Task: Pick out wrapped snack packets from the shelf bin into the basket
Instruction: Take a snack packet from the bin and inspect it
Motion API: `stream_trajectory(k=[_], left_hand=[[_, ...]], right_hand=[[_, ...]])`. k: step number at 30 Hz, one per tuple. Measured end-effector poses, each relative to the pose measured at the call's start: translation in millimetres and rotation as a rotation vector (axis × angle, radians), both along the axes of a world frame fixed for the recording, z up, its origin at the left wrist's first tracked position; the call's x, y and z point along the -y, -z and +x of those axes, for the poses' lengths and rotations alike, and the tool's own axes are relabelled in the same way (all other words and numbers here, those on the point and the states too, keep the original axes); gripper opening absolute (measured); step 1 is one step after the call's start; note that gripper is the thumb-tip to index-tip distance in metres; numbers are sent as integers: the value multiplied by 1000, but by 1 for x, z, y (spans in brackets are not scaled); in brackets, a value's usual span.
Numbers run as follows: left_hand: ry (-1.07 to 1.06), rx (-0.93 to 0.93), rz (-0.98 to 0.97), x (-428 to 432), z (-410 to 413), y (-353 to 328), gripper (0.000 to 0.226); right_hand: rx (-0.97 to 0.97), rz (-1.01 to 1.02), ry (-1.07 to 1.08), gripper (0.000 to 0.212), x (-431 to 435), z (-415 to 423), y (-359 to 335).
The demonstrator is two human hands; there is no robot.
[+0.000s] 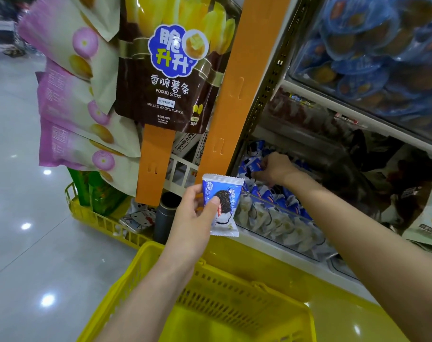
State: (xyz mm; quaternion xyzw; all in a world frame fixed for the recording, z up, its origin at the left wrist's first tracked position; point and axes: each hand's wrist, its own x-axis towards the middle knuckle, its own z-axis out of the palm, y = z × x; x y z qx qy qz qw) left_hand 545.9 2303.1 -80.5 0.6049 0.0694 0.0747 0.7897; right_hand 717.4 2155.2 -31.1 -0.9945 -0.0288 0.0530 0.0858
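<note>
Head view: the left hand pinches a cookie snack packet above the yellow basket. The right hand curls its fingers on a blue packet inside the shelf bin. Packets appear light, slippery and crushable; grip the sealed edges.

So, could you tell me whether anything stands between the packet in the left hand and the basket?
Nothing visible does. The left hand holds the packet about over the far rim of the basket, with its open top just below; only that arm's own forearm crosses above it.
</note>
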Motion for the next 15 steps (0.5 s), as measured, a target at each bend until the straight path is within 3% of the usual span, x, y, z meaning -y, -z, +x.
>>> stream_trajectory(k=[3,8,15], left_hand=[[10,8,5,0,0,1,18],[15,6,2,0,1,2,18],[25,-43,23,8,4,5,18]], right_hand=[[-56,-76,-10,26,-6,2,-3],[-17,152,-2,26,0,5,8],[22,34,-29,34,0,-4,10]])
